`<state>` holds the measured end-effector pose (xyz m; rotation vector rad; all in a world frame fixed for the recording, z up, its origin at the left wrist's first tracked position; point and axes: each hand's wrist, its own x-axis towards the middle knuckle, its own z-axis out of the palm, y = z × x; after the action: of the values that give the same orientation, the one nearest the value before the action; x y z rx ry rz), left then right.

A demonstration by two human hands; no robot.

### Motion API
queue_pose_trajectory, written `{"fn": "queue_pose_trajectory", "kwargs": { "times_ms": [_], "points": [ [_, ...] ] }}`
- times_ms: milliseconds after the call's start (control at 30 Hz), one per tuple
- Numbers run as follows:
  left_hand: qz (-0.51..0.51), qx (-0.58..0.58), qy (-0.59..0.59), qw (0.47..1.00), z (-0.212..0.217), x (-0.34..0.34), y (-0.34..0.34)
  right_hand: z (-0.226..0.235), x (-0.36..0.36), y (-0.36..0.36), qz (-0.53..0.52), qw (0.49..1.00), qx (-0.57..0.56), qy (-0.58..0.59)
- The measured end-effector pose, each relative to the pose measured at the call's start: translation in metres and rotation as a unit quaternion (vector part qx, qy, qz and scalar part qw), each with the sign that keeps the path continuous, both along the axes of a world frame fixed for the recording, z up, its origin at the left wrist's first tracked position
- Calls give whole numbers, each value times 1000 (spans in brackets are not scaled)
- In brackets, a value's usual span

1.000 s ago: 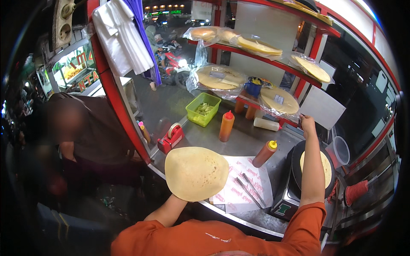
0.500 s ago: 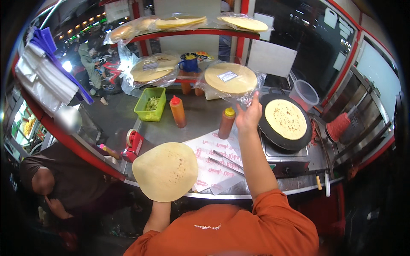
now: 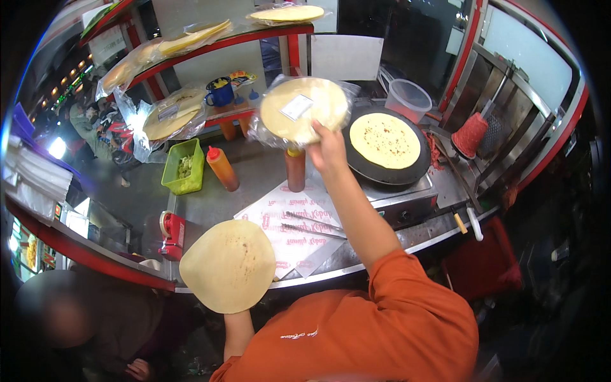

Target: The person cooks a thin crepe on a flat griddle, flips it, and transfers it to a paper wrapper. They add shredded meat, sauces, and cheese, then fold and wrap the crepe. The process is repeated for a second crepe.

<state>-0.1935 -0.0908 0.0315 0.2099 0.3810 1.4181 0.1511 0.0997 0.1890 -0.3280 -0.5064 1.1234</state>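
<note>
A round pale flatbread (image 3: 228, 267) lies over my left hand, hiding its fingers; only the wrist and forearm (image 3: 238, 334) show below it. My right hand (image 3: 328, 148) grips the near right edge of a clear plastic pack of flatbreads (image 3: 302, 105) with a white label, thumb on top and the other fingers mostly hidden. Just under this pack stands a brown sauce bottle (image 3: 295, 170) with a yellow cap. To the right, a browned flatbread (image 3: 385, 141) lies on a black round griddle (image 3: 407, 175).
Printed paper sheets (image 3: 286, 248) and metal tongs (image 3: 315, 226) lie on the steel counter. Left stand an orange bottle (image 3: 223, 169), a green tub (image 3: 182, 181) and a red tape dispenser (image 3: 170, 237). Meat (image 3: 470, 137) on a spit stands right. A person (image 3: 108, 325) is at lower left.
My right hand has reached farther over the flatbread pack, its thumb now on top. The view has turned, so the counter things sit farther left. My left hand still bears the flatbread.
</note>
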Motion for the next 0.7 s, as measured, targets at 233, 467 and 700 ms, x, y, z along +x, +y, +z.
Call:
{"fn": "queue_pose_trajectory", "kwargs": {
  "times_ms": [233, 467, 700],
  "points": [
    [-27, 23, -4, 999, 13, 4, 1, -38, 21, -102, -99, 992, 18, -75],
    [-90, 70, -21, 993, 37, 30, 28, -46, 9, -161, -57, 995, -47, -74],
    [-96, 66, -33, 993, 43, 34, 17, -52, -10, -185, 32, 994, -65, -76]
  ]
}}
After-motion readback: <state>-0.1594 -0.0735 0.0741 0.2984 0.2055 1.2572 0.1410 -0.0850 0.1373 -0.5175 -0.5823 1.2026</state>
